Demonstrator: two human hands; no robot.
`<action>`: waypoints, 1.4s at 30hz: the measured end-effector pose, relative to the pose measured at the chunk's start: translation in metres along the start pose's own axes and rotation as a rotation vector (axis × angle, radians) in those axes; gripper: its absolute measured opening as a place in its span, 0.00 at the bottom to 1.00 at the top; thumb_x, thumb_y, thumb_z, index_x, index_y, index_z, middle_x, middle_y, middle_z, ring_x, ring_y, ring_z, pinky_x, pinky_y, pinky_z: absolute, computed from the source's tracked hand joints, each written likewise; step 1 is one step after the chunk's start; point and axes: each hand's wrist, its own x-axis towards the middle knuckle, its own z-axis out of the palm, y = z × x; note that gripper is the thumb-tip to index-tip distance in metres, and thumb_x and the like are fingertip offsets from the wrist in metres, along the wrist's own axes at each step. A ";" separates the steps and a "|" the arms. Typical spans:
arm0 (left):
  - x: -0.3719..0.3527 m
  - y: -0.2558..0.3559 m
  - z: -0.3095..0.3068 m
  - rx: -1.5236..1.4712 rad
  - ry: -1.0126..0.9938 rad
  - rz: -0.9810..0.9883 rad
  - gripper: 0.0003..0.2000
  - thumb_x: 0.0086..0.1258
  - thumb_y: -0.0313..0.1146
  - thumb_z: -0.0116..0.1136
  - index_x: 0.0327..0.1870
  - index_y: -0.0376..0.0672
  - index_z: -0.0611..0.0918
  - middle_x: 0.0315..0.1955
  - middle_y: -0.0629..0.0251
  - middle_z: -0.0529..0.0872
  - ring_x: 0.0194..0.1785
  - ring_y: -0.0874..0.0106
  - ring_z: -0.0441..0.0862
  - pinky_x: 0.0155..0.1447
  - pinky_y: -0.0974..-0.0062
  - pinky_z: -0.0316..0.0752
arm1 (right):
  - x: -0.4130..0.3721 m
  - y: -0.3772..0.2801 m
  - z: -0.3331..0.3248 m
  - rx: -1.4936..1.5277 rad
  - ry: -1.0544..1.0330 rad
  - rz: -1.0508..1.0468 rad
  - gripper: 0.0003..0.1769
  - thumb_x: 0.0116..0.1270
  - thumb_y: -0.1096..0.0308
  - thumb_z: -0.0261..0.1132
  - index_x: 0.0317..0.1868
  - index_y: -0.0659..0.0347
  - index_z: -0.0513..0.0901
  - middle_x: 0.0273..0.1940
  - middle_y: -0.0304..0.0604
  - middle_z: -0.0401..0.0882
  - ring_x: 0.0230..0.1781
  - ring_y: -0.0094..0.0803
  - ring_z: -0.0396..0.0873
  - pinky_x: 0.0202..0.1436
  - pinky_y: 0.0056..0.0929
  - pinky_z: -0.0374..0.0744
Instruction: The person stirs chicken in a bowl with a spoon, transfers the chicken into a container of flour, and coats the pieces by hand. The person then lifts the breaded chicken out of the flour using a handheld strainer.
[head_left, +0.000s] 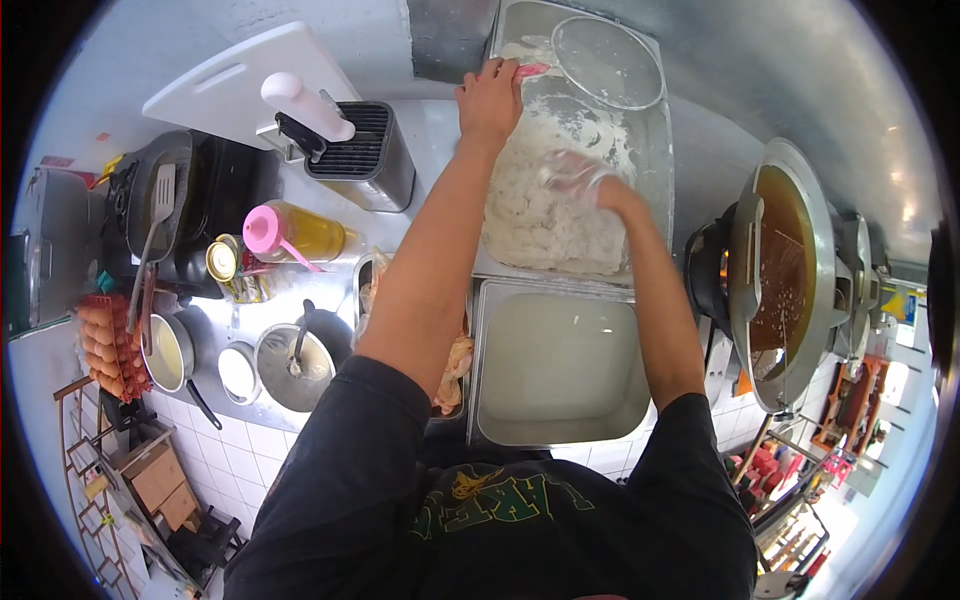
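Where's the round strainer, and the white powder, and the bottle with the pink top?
Round strainer (608,64): head view, on its mesh.
White powder (545,232): head view, on the heap's middle.
Bottle with the pink top (313,231): head view, on its yellow side.

Light gleams on a metal wall, with white tiles and brown cabinet lower left.

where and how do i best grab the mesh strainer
Probably by the red handle, coming from the left, where the left hand grips it: the handle juts that way, and the strainer otherwise is just round, thin-rimmed mesh.
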 end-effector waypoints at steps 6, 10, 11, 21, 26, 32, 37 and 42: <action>0.001 0.002 0.003 -0.006 0.024 0.025 0.12 0.72 0.40 0.52 0.54 0.55 0.78 0.54 0.70 0.79 0.51 0.55 0.77 0.53 0.51 0.70 | 0.038 0.094 -0.005 -0.334 0.218 0.538 0.36 0.68 0.42 0.55 0.60 0.68 0.75 0.61 0.62 0.73 0.61 0.51 0.73 0.66 0.40 0.69; 0.003 0.001 -0.001 0.032 0.081 0.037 0.11 0.72 0.40 0.53 0.52 0.55 0.78 0.51 0.69 0.80 0.47 0.53 0.78 0.48 0.51 0.73 | 0.059 0.048 0.053 -0.481 0.127 0.247 0.35 0.69 0.41 0.53 0.57 0.68 0.76 0.58 0.63 0.76 0.60 0.54 0.73 0.64 0.41 0.70; 0.001 0.001 0.000 0.013 0.064 0.036 0.11 0.72 0.40 0.53 0.52 0.55 0.78 0.51 0.69 0.79 0.47 0.53 0.78 0.48 0.51 0.73 | 0.054 0.032 0.059 -0.547 -0.010 0.032 0.34 0.68 0.41 0.54 0.57 0.67 0.77 0.56 0.62 0.77 0.59 0.53 0.74 0.63 0.41 0.71; 0.001 0.001 0.002 -0.031 0.062 0.049 0.11 0.72 0.40 0.53 0.52 0.54 0.77 0.52 0.68 0.79 0.48 0.53 0.78 0.49 0.51 0.72 | 0.064 0.083 -0.002 -0.486 0.140 0.398 0.40 0.70 0.39 0.51 0.69 0.64 0.66 0.71 0.54 0.62 0.70 0.49 0.62 0.72 0.40 0.62; 0.005 0.005 0.000 -0.031 -0.022 -0.001 0.11 0.72 0.37 0.52 0.53 0.51 0.76 0.54 0.66 0.77 0.51 0.52 0.75 0.52 0.50 0.70 | 0.106 0.126 0.026 -0.663 0.647 0.319 0.38 0.73 0.40 0.44 0.71 0.61 0.65 0.73 0.56 0.58 0.75 0.50 0.55 0.77 0.41 0.53; 0.002 0.002 0.002 -0.008 0.055 0.079 0.11 0.70 0.37 0.54 0.51 0.52 0.76 0.49 0.64 0.78 0.47 0.50 0.77 0.48 0.49 0.73 | 0.134 0.057 0.062 -0.629 0.208 -0.220 0.21 0.68 0.58 0.53 0.55 0.61 0.79 0.53 0.56 0.78 0.56 0.52 0.74 0.63 0.44 0.69; 0.003 0.002 0.001 -0.016 -0.021 0.039 0.12 0.71 0.37 0.53 0.54 0.50 0.76 0.54 0.65 0.77 0.51 0.50 0.75 0.52 0.49 0.70 | 0.061 -0.029 0.062 -0.384 -0.310 -0.058 0.32 0.63 0.50 0.60 0.63 0.62 0.73 0.51 0.61 0.79 0.51 0.56 0.77 0.58 0.44 0.74; 0.003 0.003 -0.003 -0.026 -0.039 0.020 0.12 0.72 0.38 0.52 0.54 0.51 0.77 0.54 0.66 0.77 0.51 0.50 0.75 0.53 0.49 0.70 | 0.019 -0.090 0.057 -0.547 -0.508 0.037 0.39 0.56 0.45 0.66 0.65 0.58 0.72 0.51 0.63 0.80 0.50 0.56 0.79 0.58 0.49 0.74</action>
